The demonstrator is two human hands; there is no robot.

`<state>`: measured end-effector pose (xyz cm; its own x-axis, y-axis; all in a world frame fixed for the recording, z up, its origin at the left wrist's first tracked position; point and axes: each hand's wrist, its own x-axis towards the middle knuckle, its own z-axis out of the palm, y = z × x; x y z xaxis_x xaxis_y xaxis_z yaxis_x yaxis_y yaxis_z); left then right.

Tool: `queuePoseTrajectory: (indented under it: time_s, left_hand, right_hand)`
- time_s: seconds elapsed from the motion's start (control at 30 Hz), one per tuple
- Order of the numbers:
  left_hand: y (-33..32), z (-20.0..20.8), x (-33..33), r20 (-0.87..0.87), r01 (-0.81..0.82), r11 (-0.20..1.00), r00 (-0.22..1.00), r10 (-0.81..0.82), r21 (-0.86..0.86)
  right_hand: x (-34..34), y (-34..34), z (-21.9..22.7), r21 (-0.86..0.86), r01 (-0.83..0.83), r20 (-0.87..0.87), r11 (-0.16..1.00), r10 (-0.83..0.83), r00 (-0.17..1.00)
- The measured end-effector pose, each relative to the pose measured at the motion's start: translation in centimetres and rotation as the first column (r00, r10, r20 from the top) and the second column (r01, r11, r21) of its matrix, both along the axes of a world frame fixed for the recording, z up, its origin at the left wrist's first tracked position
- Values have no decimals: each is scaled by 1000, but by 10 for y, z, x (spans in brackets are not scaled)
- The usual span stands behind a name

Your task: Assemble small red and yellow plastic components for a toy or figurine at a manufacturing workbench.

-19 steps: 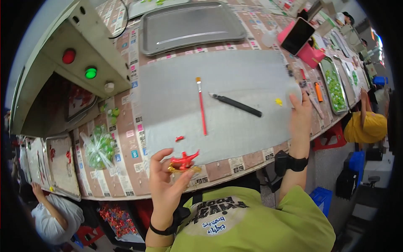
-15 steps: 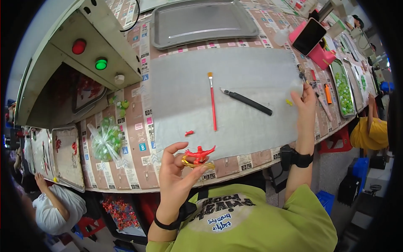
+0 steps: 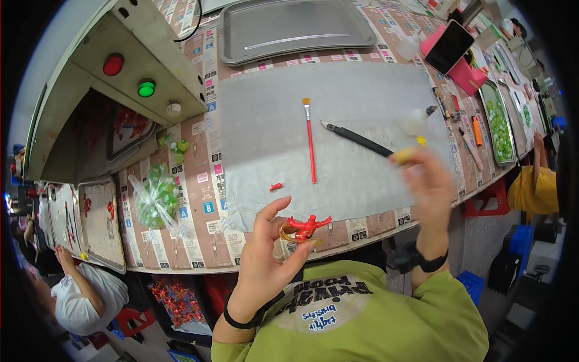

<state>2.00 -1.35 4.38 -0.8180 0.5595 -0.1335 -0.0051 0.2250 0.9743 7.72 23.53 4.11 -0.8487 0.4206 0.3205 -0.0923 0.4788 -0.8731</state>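
One red figurine (image 3: 305, 228), pinched in the left hand (image 3: 264, 265) by the near edge of the grey sheet (image 3: 259, 108); looks light and stiff, thin limbs likely fragile, so torso's the place to grip; right hand (image 3: 429, 184) blurred, can't tell whether it's grasping

Brush (image 3: 310, 145) left of knife (image 3: 357, 140) on the sheet (image 3: 259, 108)
Tray (image 3: 298, 27) behind it, bag (image 3: 158, 199) at left, phone (image 3: 449, 47) beyond far-right corner.

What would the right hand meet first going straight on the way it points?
Probably the black-handled knife on the cloth: its handle end shows right by the fingertips of the right hand, though blur leaves depth unclear.
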Motion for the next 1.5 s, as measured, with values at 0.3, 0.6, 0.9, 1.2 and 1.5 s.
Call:
queuePoseTrajectory:
  time_s: [0.3, 0.6, 0.9, 1.2, 1.5]
  left_hand:
    - [-4, 4, -1, 29, 67, 997, 997, -69, 42]
    - [-10, -8, -2, 155, 68, 986, 984, -92, 155]
    - [-9, -9, 6, 296, -126, 968, 953, 58, 218]
    - [-5, -12, -5, 248, -186, 938, 962, 114, 291]
    - [-4, -17, -1, 244, -221, 925, 959, 148, 310]
  right_hand:
    - [-18, -59, 2, -500, -463, 235, 732, 629, 741]
    - [-11, -59, -6, -565, -421, 149, 710, 590, 794]
    - [-12, -23, 3, -449, -351, 187, 822, 470, 863]
    - [33, 204, -18, 302, 597, 114, 743, -650, 751]
    - [14, 207, -27, 769, 306, 184, 561, -652, 735]
